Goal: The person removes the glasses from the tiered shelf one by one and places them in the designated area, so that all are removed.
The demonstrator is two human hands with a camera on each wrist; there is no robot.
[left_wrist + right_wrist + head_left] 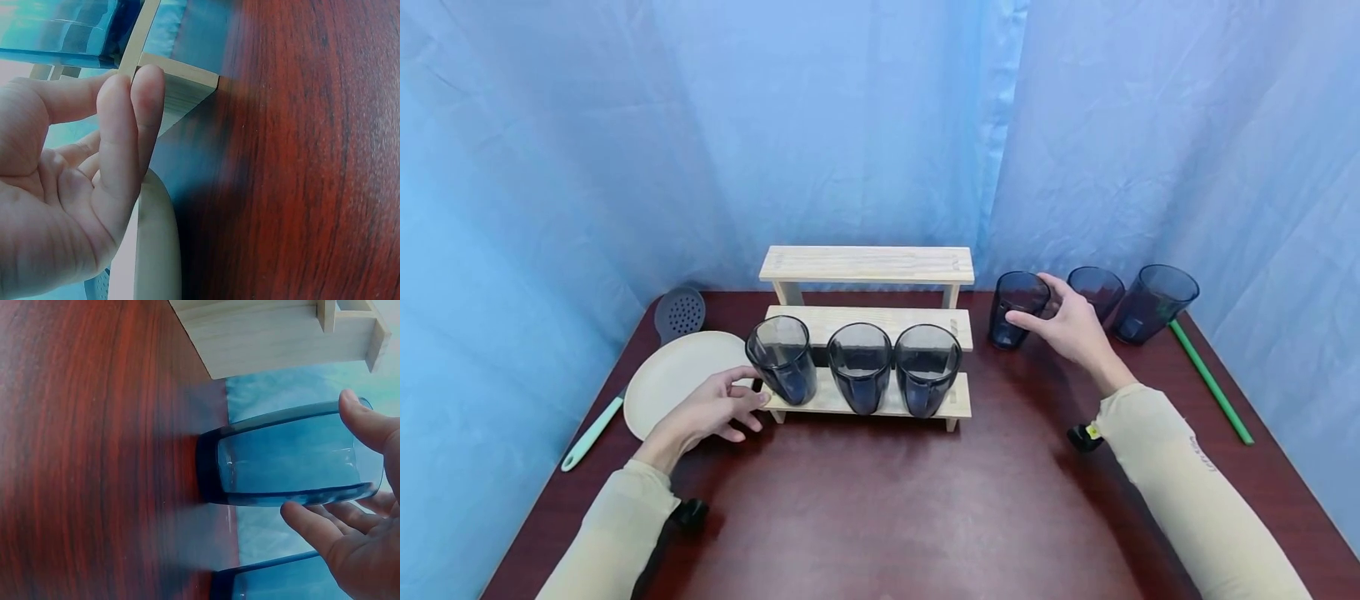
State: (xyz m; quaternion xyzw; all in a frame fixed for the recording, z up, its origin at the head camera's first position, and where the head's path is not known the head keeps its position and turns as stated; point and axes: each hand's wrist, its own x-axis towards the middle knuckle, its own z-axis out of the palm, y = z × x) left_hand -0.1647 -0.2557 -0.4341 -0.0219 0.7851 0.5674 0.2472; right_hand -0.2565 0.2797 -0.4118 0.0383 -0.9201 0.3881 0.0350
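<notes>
My right hand (1071, 325) is around the upper part of a dark clear glass (1018, 310) upright on the table, right of the wooden rack. In the right wrist view, the thumb of my hand (359, 544) lies at the rim of the glass (287, 456), fingers on the other side. Three similar glasses stand in a row on the rack's lowest shelf (827, 395). My left hand (711, 410) is beside the leftmost glass (786, 362), fingertips near the shelf's end; the left wrist view shows the hand (75, 181) holding nothing, its fingers loosely bent.
Two more glasses stand at the right, one nearer (1097, 292) and one farther out (1150, 308), beside a green stick (1213, 383). A cream plate (681, 375) lies left of the rack, with a slotted utensil (680, 313) partly under it. The rack's upper shelves (865, 263) hold nothing.
</notes>
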